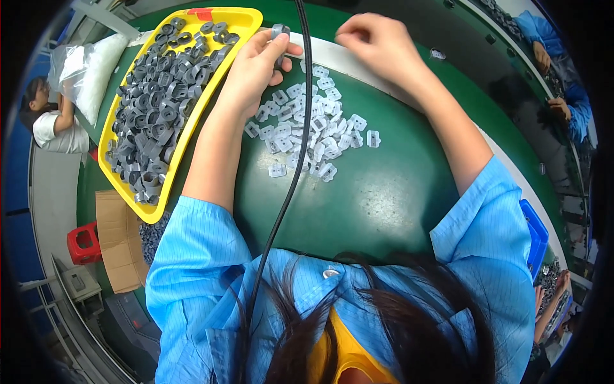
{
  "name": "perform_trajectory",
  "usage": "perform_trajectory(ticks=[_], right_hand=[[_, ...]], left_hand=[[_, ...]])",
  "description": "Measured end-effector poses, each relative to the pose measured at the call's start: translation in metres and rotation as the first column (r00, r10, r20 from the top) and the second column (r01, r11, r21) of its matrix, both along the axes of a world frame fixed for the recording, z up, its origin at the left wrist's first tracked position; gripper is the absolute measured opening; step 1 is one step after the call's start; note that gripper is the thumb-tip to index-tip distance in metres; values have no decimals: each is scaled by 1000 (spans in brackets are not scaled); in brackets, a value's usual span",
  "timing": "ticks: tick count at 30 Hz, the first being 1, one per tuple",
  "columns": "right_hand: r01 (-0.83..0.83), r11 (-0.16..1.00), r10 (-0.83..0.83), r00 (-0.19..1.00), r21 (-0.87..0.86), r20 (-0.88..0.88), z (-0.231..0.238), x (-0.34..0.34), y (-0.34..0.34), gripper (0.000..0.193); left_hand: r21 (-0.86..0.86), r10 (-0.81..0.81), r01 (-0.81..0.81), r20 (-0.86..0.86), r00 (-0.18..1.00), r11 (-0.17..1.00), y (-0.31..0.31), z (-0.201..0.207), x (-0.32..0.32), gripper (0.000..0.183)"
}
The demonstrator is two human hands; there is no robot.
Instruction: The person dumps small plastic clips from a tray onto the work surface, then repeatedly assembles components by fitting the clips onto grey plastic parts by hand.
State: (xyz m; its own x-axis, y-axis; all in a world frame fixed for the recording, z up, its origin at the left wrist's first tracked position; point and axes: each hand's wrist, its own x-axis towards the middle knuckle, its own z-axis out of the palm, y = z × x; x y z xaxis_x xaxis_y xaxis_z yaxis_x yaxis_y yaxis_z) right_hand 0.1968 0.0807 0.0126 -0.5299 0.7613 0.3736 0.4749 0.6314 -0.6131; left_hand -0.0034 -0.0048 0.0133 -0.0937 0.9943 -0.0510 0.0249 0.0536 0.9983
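Observation:
Between the thumb and fingers of my left hand (254, 67) is a grey plastic ring (279, 30); more grey shows lower down against the fingers. That hand is closed on the ring beside the upper right corner of a yellow tray (251, 18), which is heaped with similar grey rings (157, 96). Off to the right, my right hand (387, 51) hovers over the table's far white edge with its fingers curled in and slightly blurred; whatever they may hold is hidden. Small translucent white plastic pieces (329, 128) lie in a loose pile between my forearms.
A black cable (299, 153) hangs down across the view, over the white pieces. A cardboard box (118, 240) and a red stool (84, 244) stand at left. Beyond my right sleeve is a blue tray (534, 240). Other people work at both sides; one at left is beside a clear bag (105, 67).

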Motion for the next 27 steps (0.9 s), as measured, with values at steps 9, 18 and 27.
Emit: perform_trajectory(ticks=[9,18,27], right_hand=[[-206,972,225,951,-110,213,16,-4,-27,14],[-108,988,69,948,-108,-311,23,-5,-29,17],[-197,962,71,849,-188,-524,2,-13,-31,17]], left_hand=[[51,-115,106,241,964,993,-7,3,5,26],[22,-125,125,349,929,992,-6,8,19,25],[73,-169,152,464,870,986,-10,8,27,24]])
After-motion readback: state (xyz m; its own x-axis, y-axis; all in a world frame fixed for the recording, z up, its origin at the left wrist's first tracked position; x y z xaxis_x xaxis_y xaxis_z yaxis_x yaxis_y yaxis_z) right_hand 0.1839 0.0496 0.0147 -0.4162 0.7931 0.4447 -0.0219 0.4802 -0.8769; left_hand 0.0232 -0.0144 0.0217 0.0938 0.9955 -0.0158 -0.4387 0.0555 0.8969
